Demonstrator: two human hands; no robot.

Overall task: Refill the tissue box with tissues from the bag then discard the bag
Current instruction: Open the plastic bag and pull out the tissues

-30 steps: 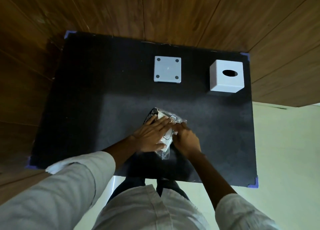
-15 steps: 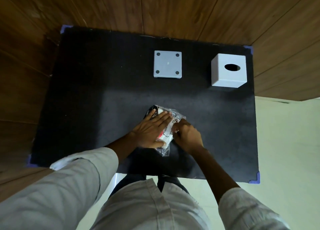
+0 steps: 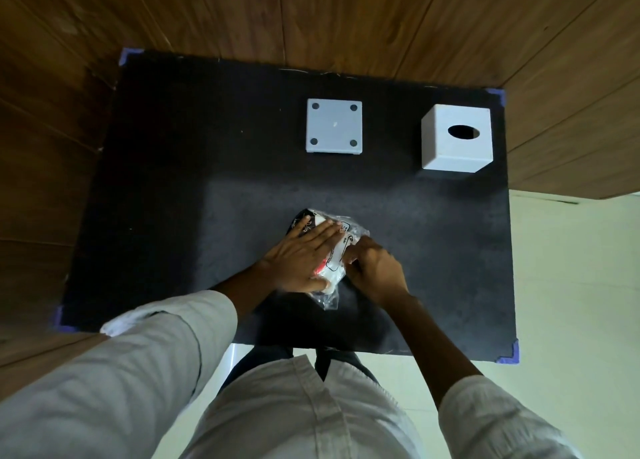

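Observation:
A clear plastic bag of tissues (image 3: 337, 250) with black and red print lies on the black mat (image 3: 180, 188), near its front middle. My left hand (image 3: 299, 256) presses flat on top of the bag, fingers spread. My right hand (image 3: 375, 268) is curled at the bag's right edge, its fingertips pinching the plastic. The white tissue box cover (image 3: 456, 139), with an oval slot on top, stands at the back right. Its square white base plate (image 3: 334, 126), with four dark feet, lies at the back middle.
The mat has blue taped corners (image 3: 509, 354) and covers a table set against wooden wall panels (image 3: 346, 18). Pale floor (image 3: 571, 285) shows to the right of the table. My white shirt and sleeves fill the bottom of the view.
Both hands stay on the bag in almost the same pose. The right hand's fingers have shifted slightly along the bag's right edge. The camera view has drifted a little.

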